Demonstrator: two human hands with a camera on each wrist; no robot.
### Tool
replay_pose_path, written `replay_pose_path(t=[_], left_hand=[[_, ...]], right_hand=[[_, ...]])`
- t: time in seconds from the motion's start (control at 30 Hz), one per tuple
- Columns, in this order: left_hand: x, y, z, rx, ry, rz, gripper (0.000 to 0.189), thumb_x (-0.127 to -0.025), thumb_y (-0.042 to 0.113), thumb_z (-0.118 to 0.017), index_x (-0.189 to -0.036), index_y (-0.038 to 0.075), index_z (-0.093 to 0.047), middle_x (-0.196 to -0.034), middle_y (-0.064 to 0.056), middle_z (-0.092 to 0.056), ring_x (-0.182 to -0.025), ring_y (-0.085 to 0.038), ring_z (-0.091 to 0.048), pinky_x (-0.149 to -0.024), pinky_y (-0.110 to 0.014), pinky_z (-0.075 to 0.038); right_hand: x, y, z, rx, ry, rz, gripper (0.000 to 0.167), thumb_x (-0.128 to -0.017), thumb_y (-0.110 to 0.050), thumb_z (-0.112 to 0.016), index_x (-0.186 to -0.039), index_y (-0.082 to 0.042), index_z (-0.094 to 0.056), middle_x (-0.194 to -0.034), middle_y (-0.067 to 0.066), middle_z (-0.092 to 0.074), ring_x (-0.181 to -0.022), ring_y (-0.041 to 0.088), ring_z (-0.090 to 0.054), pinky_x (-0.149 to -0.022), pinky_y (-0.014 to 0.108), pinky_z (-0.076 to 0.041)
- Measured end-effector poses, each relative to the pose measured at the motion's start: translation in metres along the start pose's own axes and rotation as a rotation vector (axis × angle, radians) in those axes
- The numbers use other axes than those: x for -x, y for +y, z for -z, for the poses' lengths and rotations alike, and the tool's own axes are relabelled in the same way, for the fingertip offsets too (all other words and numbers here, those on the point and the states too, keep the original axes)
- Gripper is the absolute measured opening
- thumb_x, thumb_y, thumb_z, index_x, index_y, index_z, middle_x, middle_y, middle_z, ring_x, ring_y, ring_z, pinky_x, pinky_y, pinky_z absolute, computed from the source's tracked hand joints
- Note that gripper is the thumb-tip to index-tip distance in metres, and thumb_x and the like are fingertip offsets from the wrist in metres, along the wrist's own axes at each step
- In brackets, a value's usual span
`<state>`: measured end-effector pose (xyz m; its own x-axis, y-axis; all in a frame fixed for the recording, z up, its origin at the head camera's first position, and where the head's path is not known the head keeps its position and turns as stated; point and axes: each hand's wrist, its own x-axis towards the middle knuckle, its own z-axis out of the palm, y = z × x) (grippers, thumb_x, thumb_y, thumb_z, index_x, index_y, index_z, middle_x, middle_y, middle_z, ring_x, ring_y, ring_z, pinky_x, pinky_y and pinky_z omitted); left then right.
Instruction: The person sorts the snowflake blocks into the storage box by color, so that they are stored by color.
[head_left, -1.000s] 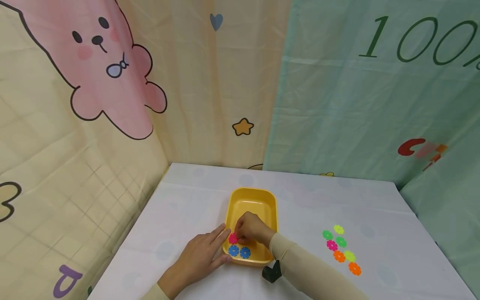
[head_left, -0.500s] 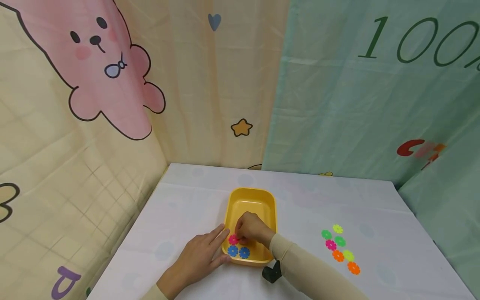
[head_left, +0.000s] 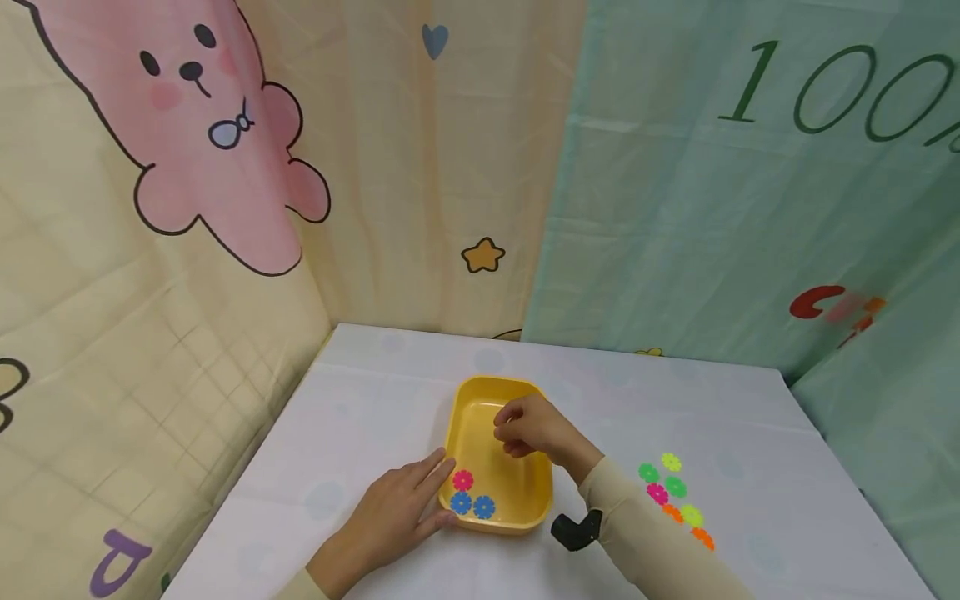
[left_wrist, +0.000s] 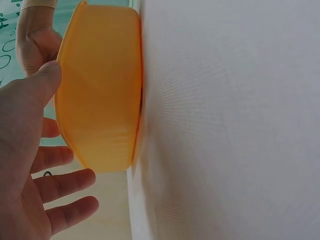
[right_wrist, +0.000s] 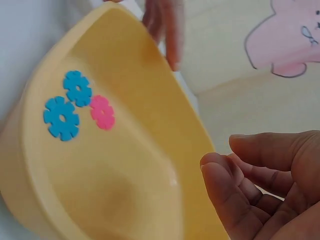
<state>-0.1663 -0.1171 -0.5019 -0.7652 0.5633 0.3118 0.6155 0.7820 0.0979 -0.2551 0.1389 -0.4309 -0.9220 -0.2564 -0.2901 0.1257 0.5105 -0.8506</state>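
Observation:
A yellow plastic tray (head_left: 480,433) stands on the white table. Flat in its near left corner lie a pink notched disc (head_left: 462,481) and two blue notched discs, one at the left (head_left: 461,503) and one beside it (head_left: 484,507). My left hand (head_left: 401,508) touches the tray's left rim with its thumb and fingers stretched out. Above the right part of the tray hovers my right hand (head_left: 536,427). In the right wrist view its fingers (right_wrist: 220,180) are loosely bent and hold nothing, with the thumb apart from them.
Right of the tray, several loose notched discs lie on the table, among them a green one (head_left: 676,487), a pink one (head_left: 657,494) and a yellow one (head_left: 671,462). The right sleeve (head_left: 652,525) partly covers the orange ones. Printed curtains (head_left: 420,167) hang behind.
My right hand has let go of the pink disc and risen away from it, back and to the right. The pink disc stays beside the blue ones. The left hand keeps its place.

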Motion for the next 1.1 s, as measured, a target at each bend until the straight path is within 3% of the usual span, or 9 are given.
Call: replay_pose_path(t=[0.17, 0.37, 0.57, 0.93, 1.1], left_hand=[[0.0, 0.0, -0.002, 0.002, 0.022, 0.0, 0.073, -0.095, 0.064, -0.057, -0.149, 0.015, -0.054, -0.152, -0.006, -0.053, -0.128, -0.026, -0.059, -0.091, -0.045, -0.056], [0.002, 0.0, -0.002, -0.02, 0.038, -0.008, 0.073, -0.094, 0.066, -0.056, -0.147, 0.015, -0.056, -0.151, -0.006, -0.053, -0.131, -0.027, -0.056, -0.091, -0.046, -0.056], [0.001, -0.002, -0.002, -0.021, 0.007, 0.001, 0.074, -0.095, 0.067, -0.053, -0.149, 0.016, -0.053, -0.154, -0.006, -0.051, -0.136, -0.029, -0.052, -0.095, -0.047, -0.055], [0.001, 0.001, 0.001, -0.027, -0.013, 0.012, 0.074, -0.095, 0.068, -0.052, -0.149, 0.016, -0.054, -0.155, -0.006, -0.05, -0.137, -0.029, -0.051, -0.095, -0.047, -0.055], [-0.001, 0.001, 0.002, -0.011, -0.026, 0.016, 0.074, -0.095, 0.067, -0.053, -0.15, 0.017, -0.053, -0.155, -0.006, -0.05, -0.138, -0.029, -0.05, -0.096, -0.048, -0.055]], right_hand=[[0.012, 0.007, 0.024, -0.047, 0.052, 0.009, 0.021, -0.093, -0.01, -0.073, -0.109, 0.003, -0.069, -0.093, 0.022, -0.069, -0.066, 0.021, -0.066, -0.066, 0.033, -0.062], [0.031, 0.022, 0.052, -0.055, 0.144, -0.039, 0.022, -0.094, -0.012, -0.072, -0.11, 0.002, -0.07, -0.094, 0.018, -0.069, -0.07, 0.023, -0.065, -0.067, 0.034, -0.062], [0.046, 0.043, 0.078, -0.057, 0.211, -0.074, 0.02, -0.094, -0.014, -0.072, -0.108, -0.001, -0.069, -0.097, 0.016, -0.067, -0.077, 0.027, -0.066, -0.072, 0.036, -0.062], [0.075, 0.09, 0.119, -0.095, 0.217, -0.066, 0.03, -0.097, -0.015, -0.069, -0.115, 0.007, -0.064, -0.098, 0.016, -0.067, -0.082, 0.031, -0.068, -0.074, 0.038, -0.062], [0.086, 0.114, 0.13, -0.074, 0.246, -0.104, 0.031, -0.098, -0.014, -0.068, -0.117, 0.009, -0.062, -0.099, 0.017, -0.067, -0.082, 0.028, -0.067, -0.074, 0.037, -0.062]])
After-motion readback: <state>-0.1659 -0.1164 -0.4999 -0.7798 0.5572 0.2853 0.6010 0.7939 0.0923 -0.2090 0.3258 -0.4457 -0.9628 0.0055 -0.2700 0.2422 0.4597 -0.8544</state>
